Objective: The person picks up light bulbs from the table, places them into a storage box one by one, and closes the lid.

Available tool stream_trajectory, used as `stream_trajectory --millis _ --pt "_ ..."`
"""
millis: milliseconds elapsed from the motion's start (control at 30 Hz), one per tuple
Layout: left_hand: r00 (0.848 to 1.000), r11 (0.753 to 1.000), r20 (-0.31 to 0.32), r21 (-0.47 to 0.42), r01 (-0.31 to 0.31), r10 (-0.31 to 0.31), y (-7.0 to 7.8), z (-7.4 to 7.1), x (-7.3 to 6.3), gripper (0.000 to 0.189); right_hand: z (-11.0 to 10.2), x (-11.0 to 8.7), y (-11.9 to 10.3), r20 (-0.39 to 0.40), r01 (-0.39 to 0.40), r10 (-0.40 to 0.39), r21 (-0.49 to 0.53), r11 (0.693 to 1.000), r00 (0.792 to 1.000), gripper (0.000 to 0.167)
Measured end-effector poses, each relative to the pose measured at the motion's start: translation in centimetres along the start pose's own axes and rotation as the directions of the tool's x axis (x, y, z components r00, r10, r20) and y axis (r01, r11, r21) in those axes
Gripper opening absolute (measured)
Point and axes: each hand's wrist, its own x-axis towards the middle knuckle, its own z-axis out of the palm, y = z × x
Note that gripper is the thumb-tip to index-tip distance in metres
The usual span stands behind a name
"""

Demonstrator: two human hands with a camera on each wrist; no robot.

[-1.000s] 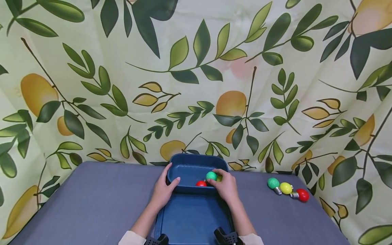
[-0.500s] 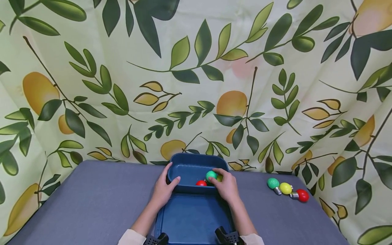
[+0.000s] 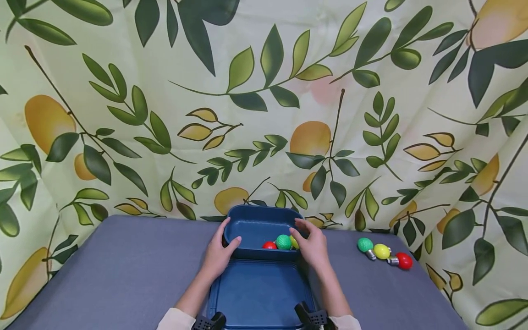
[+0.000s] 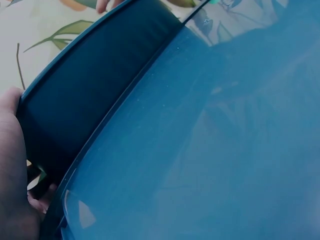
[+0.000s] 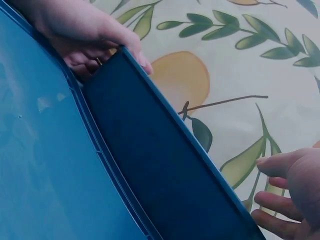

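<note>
A deep blue plastic bin stands near the back of the table. Three bulbs lie inside at its front right: a red bulb, a green dimpled bulb and a yellow bulb, partly hidden by my right hand. My left hand grips the bin's left end, thumb over the rim and fingers outside. Over the bin's right end is my right hand, holding nothing, its fingers spread apart and loosely bent. In the right wrist view, the right hand hovers beside the bin's rim.
A flat blue lid or tray lies directly in front of the bin. On the right part of the grey table lie another green bulb, yellow bulb and red bulb with silver bases. A leaf-patterned cloth hangs behind.
My right hand has let go of the green bulb and drawn up and right. The green bulb now sits between the red and yellow ones. My left hand keeps its grip.
</note>
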Motion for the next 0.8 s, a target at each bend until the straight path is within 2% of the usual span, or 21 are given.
stream_trajectory --millis 233,367,567,800 --pt "1.000 1.000 0.008 0.000 0.009 -0.009 0.1 0.0 0.1 0.068 -1.6 -0.3 0.1 -0.061 -0.017 0.020 0.040 0.999 0.998 0.038" --pt "1.000 1.000 0.002 -0.012 0.012 -0.011 0.0 -0.1 0.2 0.068 -2.9 -0.3 1.0 -0.077 -0.012 0.013 0.011 1.000 0.997 0.038" --pt "1.000 1.000 0.012 0.007 0.008 -0.009 0.0 -0.3 0.2 0.069 -4.8 -0.8 2.9 -0.105 0.019 -0.029 -0.099 0.995 0.994 0.040" --pt "1.000 1.000 0.014 -0.002 0.003 -0.003 0.1 -0.2 0.2 0.068 -6.4 -1.2 5.0 -0.142 0.068 -0.101 -0.226 0.972 0.985 0.036"
